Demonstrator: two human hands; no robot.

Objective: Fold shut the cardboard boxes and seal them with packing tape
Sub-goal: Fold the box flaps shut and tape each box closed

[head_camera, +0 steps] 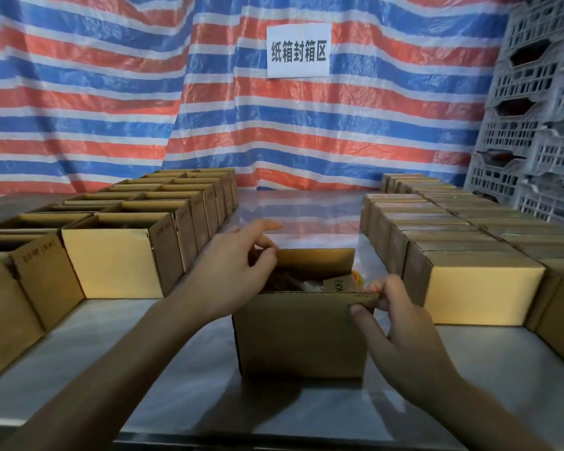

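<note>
Box (300, 333) stands open in the middle of the desk (176, 402). Right hand (401, 323) pinches its near flap (355, 299) at the corner; left hand (238, 265) curls its fingers over the left side. Folding seems only begun; next, the flaps must lie flat before taping.
</note>
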